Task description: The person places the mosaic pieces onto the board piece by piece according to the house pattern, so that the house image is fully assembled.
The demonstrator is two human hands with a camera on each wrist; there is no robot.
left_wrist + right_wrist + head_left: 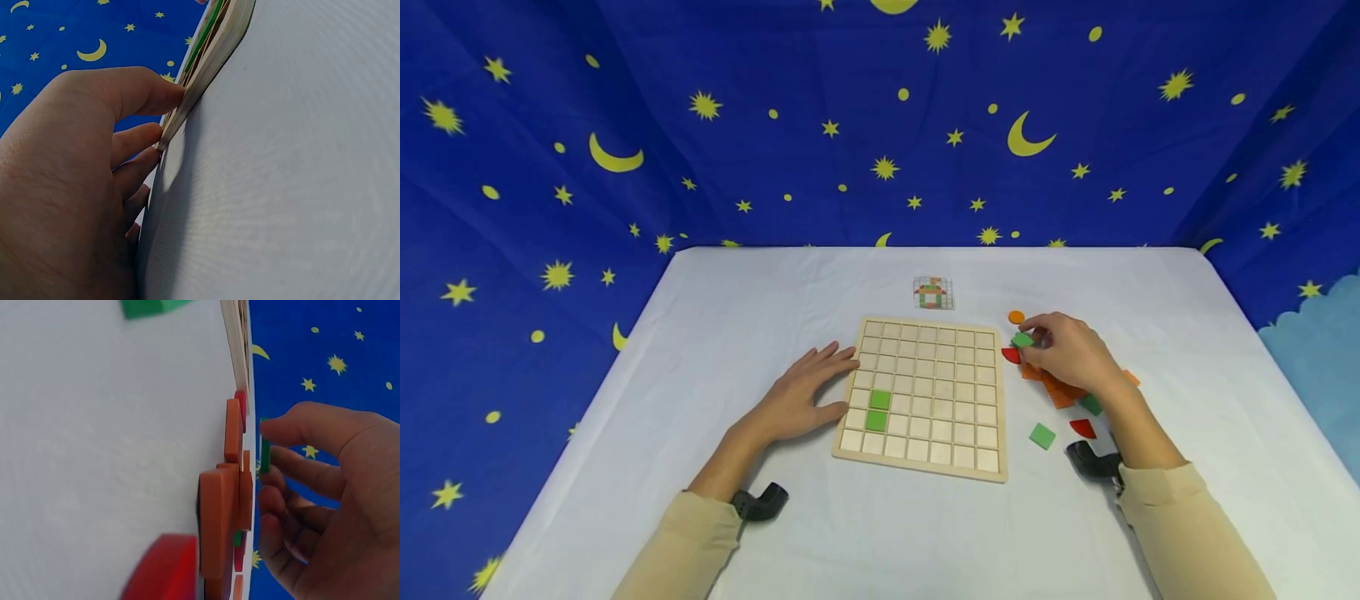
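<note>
Between the thumb and fingers of my right hand [1071,350] I pinch a green square tile [1022,340], lifted off the table in the right wrist view. Below that hand lies a loose pile of orange tiles [1058,392]. My left hand [797,396] rests by the left edge of a wooden grid board [925,468], its fingers extended and the thumb touching the rim in the left wrist view. Two green squares, an upper one [880,400] and a lower one [876,421], sit in adjacent cells in the board's second column.
A small pattern card [933,292] lies behind the board. Around the pile are an orange disc [1016,317], red quarter-round pieces [1082,428] and a loose green square [1042,436]. Blue star-patterned cloth [820,167] hangs beyond the white table.
</note>
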